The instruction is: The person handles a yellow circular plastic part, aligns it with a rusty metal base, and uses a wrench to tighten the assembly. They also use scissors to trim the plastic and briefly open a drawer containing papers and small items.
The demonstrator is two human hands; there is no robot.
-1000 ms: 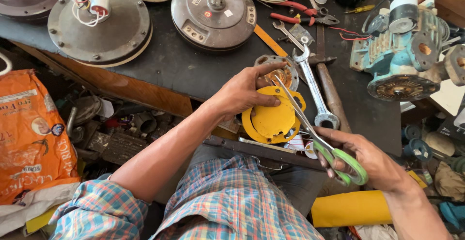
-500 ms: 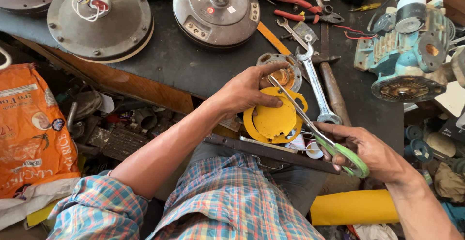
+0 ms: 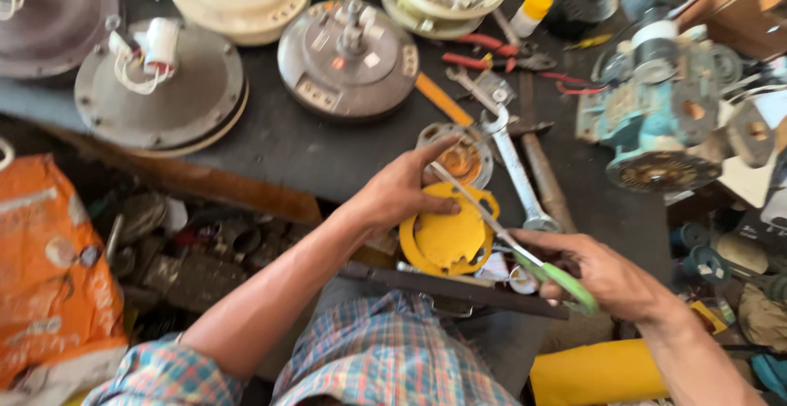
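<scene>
My left hand [image 3: 403, 190] rests on a yellow round part [image 3: 447, 238] at the near edge of the dark workbench [image 3: 311, 148], fingers holding it and a copper-wound metal disc [image 3: 461, 157] just behind it. My right hand [image 3: 605, 273] grips green-handled scissors [image 3: 525, 254]. Their long blades reach up and left across the yellow part toward my left fingertips.
Several round fan motor housings [image 3: 348, 58] lie on the bench. A spanner [image 3: 512, 164], red-handled pliers [image 3: 492, 54] and a hammer handle [image 3: 545, 185] sit right of my hands. A teal motor [image 3: 660, 127] stands at the right. An orange bag [image 3: 53, 267] lies lower left.
The view has tilted and shifted, so the bench looks lower in the frame. Both hands keep their hold; the scissors stay over the yellow part.
</scene>
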